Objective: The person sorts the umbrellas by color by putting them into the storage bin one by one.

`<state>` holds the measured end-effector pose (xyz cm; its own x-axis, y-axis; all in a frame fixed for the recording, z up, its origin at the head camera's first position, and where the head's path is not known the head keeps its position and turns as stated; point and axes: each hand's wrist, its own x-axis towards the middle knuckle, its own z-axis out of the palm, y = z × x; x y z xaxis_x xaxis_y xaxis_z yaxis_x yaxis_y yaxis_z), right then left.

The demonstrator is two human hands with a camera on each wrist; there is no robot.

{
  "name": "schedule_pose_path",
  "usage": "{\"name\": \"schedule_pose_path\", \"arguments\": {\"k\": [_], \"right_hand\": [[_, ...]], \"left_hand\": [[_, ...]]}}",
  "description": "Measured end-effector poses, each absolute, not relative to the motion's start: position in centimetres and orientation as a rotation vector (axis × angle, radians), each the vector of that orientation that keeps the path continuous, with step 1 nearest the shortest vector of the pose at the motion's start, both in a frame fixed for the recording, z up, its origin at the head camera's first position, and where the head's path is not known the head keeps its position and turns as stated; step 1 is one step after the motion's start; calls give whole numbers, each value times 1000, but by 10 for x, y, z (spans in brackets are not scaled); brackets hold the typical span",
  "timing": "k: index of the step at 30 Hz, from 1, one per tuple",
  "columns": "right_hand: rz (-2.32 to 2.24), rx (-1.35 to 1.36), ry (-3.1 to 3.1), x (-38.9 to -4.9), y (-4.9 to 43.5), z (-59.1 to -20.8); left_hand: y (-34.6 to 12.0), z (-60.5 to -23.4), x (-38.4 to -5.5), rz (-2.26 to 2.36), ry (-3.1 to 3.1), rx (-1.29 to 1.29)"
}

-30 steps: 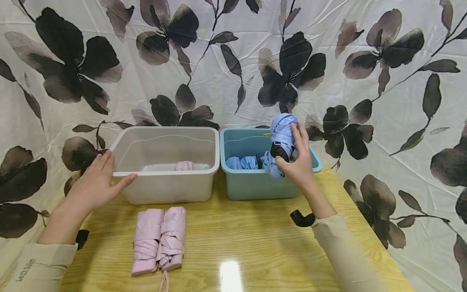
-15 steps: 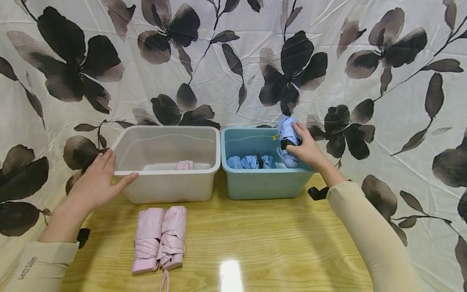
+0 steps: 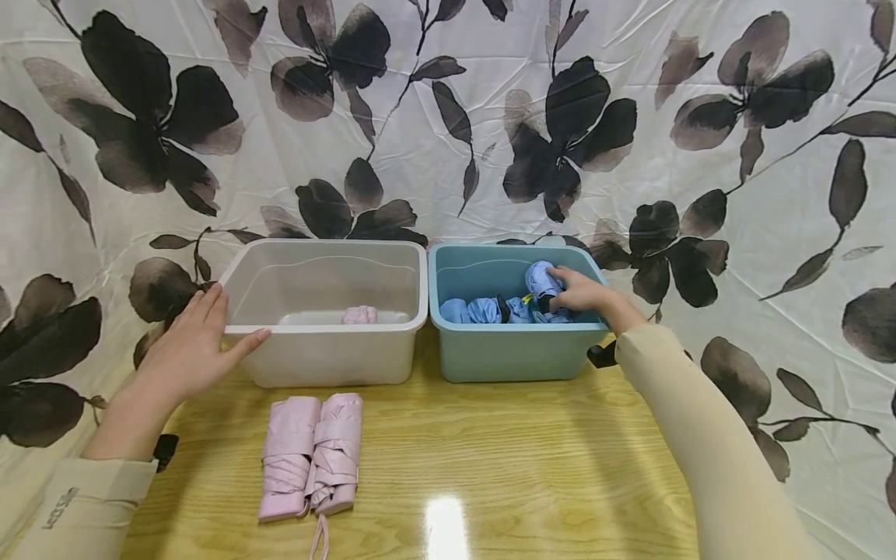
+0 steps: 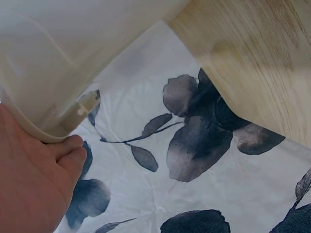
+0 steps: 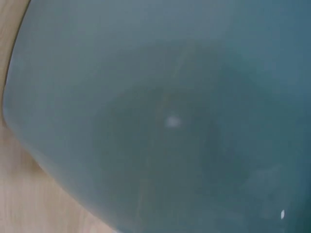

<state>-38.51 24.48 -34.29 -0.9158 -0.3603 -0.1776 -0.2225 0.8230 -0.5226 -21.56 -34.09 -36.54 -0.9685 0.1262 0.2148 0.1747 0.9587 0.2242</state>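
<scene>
My right hand [image 3: 584, 294] grips a folded blue umbrella [image 3: 540, 278] inside the teal bin [image 3: 514, 355], tilted with its lower end down in the bin. Beside it lies another blue umbrella [image 3: 483, 311], partly hidden by the bin's front wall. The right wrist view shows only the teal bin's wall [image 5: 170, 160] close up, not the hand. At the left corner of the whitish bin [image 3: 329, 358], my left hand [image 3: 185, 350] rests on the rim with extended fingers. A pink bundle [image 3: 359, 315] shows inside that bin, mostly hidden.
Two folded pink umbrellas [image 3: 288, 459] lie side by side on the wooden table [image 3: 490, 459], in front of the whitish bin. The two bins stand next to each other. Behind them hangs a white floral cloth [image 3: 448, 187].
The right hand has moved right, then down into the teal bin with the blue umbrella, which was above the rim earlier. The left hand has stayed on the whitish bin.
</scene>
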Motion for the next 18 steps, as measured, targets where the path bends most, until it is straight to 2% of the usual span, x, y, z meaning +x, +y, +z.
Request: {"name": "schedule_pose_path", "arguments": {"k": [18], "right_hand": [[-493, -460, 2496, -396, 241, -362]], "left_hand": [[-342, -368, -215, -359, -2907, -217]]}}
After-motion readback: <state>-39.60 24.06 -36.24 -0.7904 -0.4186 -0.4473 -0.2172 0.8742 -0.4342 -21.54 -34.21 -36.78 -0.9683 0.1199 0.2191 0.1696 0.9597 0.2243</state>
